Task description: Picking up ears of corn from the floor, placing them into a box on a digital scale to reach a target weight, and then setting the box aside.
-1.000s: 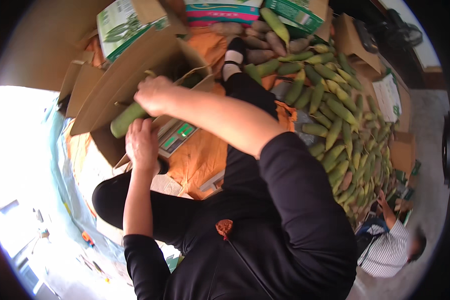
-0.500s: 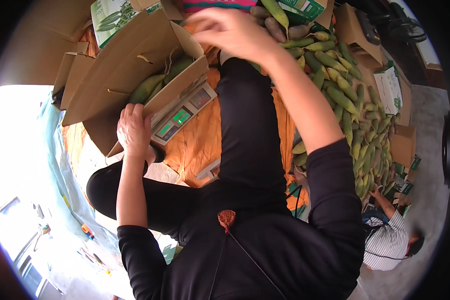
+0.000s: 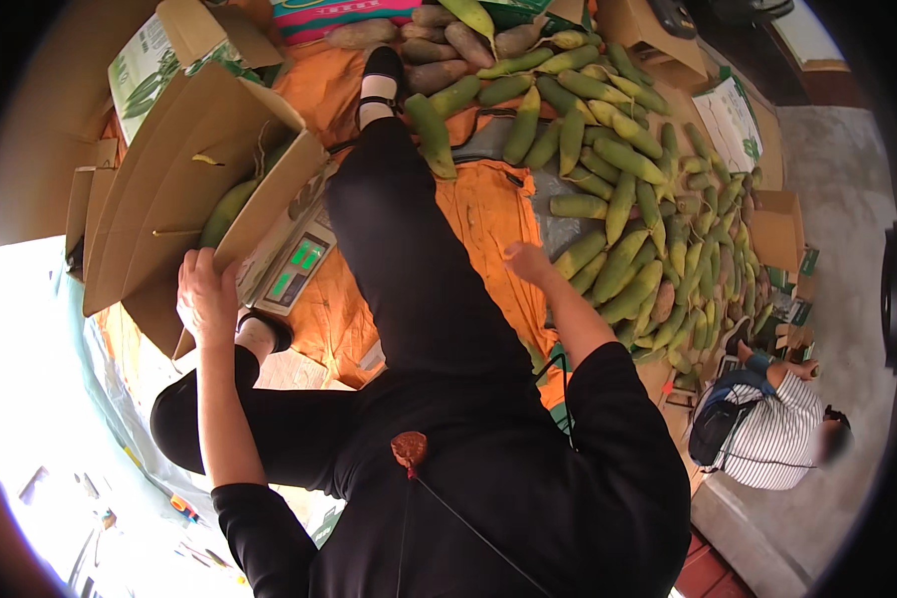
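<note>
Fingers of the left hand (image 3: 207,299) are closed over the near edge of an open box (image 3: 279,199), gripping its wall. Inside the box, at least one green radish (image 3: 227,211) shows, partly hidden by that wall. Just beside the box, to its right, is a scale (image 3: 297,267) with a green-lit display.

The right hand (image 3: 526,261) is above an orange sheet (image 3: 483,214), well apart from the box and near the left side of a large radish pile (image 3: 628,199). Its fingers look loosely bent, though exactly how far open they are cannot be told; nothing is visible in their hold.

At the far end of the pile lie several purplish roots (image 3: 434,78), near the person's outstretched foot (image 3: 379,85). Beyond the pile's right side stands a small carton (image 3: 775,227). Farther down on the right, a co-worker (image 3: 767,434) in a striped top bends over.
</note>
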### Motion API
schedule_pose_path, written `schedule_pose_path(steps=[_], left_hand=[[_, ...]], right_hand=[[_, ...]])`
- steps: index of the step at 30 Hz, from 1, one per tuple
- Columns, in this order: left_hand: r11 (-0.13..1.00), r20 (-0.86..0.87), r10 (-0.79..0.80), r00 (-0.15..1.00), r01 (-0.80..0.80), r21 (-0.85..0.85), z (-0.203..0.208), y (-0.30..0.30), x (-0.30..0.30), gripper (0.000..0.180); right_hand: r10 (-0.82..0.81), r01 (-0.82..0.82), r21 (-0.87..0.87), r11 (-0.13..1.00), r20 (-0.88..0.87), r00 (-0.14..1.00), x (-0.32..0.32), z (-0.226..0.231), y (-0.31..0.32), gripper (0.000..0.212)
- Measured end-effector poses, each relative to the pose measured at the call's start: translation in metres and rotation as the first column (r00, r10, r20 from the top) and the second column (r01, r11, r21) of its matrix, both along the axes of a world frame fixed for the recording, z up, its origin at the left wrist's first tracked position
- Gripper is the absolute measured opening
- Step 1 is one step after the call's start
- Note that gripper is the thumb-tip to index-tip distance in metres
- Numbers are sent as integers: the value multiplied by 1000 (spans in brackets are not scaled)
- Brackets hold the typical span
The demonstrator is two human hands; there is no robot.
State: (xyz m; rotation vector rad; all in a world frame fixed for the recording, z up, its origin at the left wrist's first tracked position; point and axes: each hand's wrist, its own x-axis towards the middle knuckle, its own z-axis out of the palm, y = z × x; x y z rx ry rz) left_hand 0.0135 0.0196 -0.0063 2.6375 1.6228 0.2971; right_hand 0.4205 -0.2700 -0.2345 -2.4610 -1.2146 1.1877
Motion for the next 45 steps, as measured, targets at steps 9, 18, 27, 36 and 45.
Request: schedule_pose_path(steps=[9, 18, 27, 36, 45], left_hand=[[1000, -7, -12, 1000, 12, -2, -6, 2, 6, 26], [998, -34, 48, 998, -49, -28, -1, 1, 10, 26], [1000, -31, 15, 999, -15, -17, -1, 0, 6, 26], [999, -60, 27, 998, -28, -26, 3, -2, 6, 24], [999, -18, 27, 999, -27, -44, -6, 1, 8, 23]], right_hand=[[-379, 336, -190, 922, -273, 884, -20, -28, -57, 23], [-526, 489, -193, 851, -342, 779, -16, -17, -47, 30], [-434, 394, -189, 899, -273, 859, -15, -33, -42, 28], [-714, 739, -37, 673, -295, 635, 42, -40, -19, 25], [-827, 995, -93, 23, -562, -34, 137, -13, 14, 33]])
